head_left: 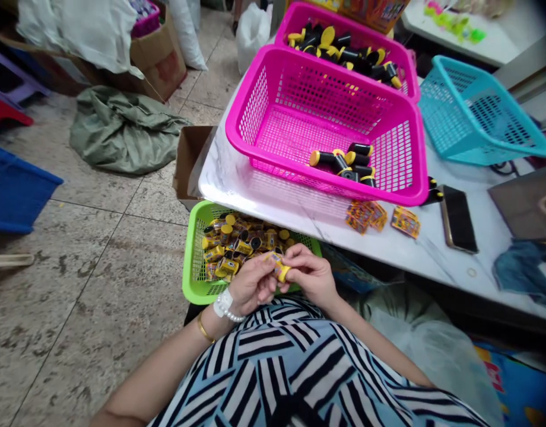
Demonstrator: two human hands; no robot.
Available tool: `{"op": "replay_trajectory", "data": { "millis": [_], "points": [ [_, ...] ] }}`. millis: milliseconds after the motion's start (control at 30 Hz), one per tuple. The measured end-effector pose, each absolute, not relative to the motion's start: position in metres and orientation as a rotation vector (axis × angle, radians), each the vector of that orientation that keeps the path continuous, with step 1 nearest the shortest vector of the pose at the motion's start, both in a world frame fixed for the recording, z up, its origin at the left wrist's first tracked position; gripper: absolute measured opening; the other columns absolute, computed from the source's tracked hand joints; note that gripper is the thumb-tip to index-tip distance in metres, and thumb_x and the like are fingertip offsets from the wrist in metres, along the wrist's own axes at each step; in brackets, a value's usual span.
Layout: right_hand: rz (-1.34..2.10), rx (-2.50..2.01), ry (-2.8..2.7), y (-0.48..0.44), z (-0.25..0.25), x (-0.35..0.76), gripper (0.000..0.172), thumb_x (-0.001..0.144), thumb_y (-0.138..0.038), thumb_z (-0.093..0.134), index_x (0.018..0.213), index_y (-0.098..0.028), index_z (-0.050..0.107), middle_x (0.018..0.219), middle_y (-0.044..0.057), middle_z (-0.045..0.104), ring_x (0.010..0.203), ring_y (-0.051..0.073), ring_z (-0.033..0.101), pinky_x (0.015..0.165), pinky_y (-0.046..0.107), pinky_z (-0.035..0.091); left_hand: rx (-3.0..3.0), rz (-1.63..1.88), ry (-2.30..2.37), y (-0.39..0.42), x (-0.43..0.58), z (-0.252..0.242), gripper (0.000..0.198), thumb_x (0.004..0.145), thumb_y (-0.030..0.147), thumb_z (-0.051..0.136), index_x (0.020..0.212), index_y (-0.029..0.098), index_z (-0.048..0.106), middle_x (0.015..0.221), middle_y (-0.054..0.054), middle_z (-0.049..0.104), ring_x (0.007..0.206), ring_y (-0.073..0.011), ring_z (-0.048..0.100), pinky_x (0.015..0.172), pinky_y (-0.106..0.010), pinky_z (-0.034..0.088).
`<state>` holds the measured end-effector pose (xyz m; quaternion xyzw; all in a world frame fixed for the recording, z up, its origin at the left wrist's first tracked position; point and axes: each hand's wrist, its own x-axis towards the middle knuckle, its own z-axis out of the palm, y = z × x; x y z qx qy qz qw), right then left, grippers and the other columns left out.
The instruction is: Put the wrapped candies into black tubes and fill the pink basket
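A small yellow-ended cylinder with a printed wrapper [281, 270] is pinched between my two hands, just above the lap. My left hand [250, 283] closes on it from the left, fingers curled beneath. From the other side, the thumb and fingers of my right hand [315, 276] grip it. Behind the hands is a green basket [188, 261] heaped with wrapped yellow-and-black cylinders [237, 244]. On the table lie printed wrappers [365, 216] in a loose pile, with a smaller stack [405, 222] beside it.
A pink basket [255, 145] on the white table [273, 207] holds several unwrapped black cylinders [339, 161]; another pink basket [295, 15] behind holds more. To the right are a blue basket [478, 139] and a phone [459, 219]. A cardboard box [188, 160] stands left of the table.
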<state>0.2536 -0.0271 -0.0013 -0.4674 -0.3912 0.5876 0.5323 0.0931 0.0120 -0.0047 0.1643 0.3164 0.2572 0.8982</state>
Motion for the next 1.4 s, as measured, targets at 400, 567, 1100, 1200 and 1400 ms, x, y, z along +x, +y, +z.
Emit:
{"op": "replay_trajectory", "data": {
  "millis": [400,567,1100,1200,1400],
  "points": [
    [0.914,-1.238,-1.352,0.008,0.016,0.245,0.013,0.077,-0.034,0.073,0.064,-0.034,0.074,0.067,0.001,0.056,0.055,0.017,0.06,0.044,0.031,0.053,0.417,0.549,0.849,0.024,0.088,-0.004,0.037,0.069,0.055,0.078,0.066,0.021,0.063,0.046,0.0,0.056,0.032,-0.0119,0.047,0.03,-0.021,0.032],
    [0.684,-0.759,-1.602,0.16,0.089,0.209,0.012,0.075,-0.043,0.067,0.068,-0.038,0.075,0.057,0.001,0.058,0.061,0.024,0.063,0.044,0.037,0.05,0.749,0.805,0.846,0.134,0.044,0.064,0.038,0.086,0.039,0.067,0.12,0.023,0.06,0.116,-0.01,0.064,0.105,-0.0292,0.063,0.073,-0.044,0.058],
    [0.631,-1.083,-1.644,-0.016,0.041,0.23,0.031,0.083,-0.014,0.068,0.112,-0.027,0.072,0.087,0.005,0.066,0.076,0.016,0.064,0.066,0.028,0.055,0.555,0.703,0.773,0.01,0.067,0.023,0.045,0.078,0.061,0.066,0.083,0.016,0.058,0.039,0.006,0.051,0.024,-0.0035,0.026,0.027,-0.015,0.027],
    [0.61,-1.124,-1.647,-0.021,0.039,0.243,0.032,0.084,-0.014,0.068,0.114,-0.025,0.072,0.088,0.005,0.061,0.075,0.014,0.061,0.06,0.025,0.052,0.552,0.644,0.778,0.01,0.083,0.024,0.046,0.078,0.061,0.067,0.082,0.017,0.054,0.039,0.007,0.053,0.024,-0.0023,0.027,0.028,-0.013,0.027],
    [0.592,-1.185,-1.554,-0.021,0.021,0.252,0.022,0.084,-0.01,0.068,0.102,-0.022,0.074,0.08,0.003,0.062,0.071,0.012,0.061,0.063,0.024,0.053,0.455,0.508,0.749,0.018,0.102,0.013,0.047,0.075,0.061,0.069,0.084,0.018,0.052,0.039,0.008,0.053,0.023,-0.0027,0.022,0.026,-0.014,0.022]
  ]
}}
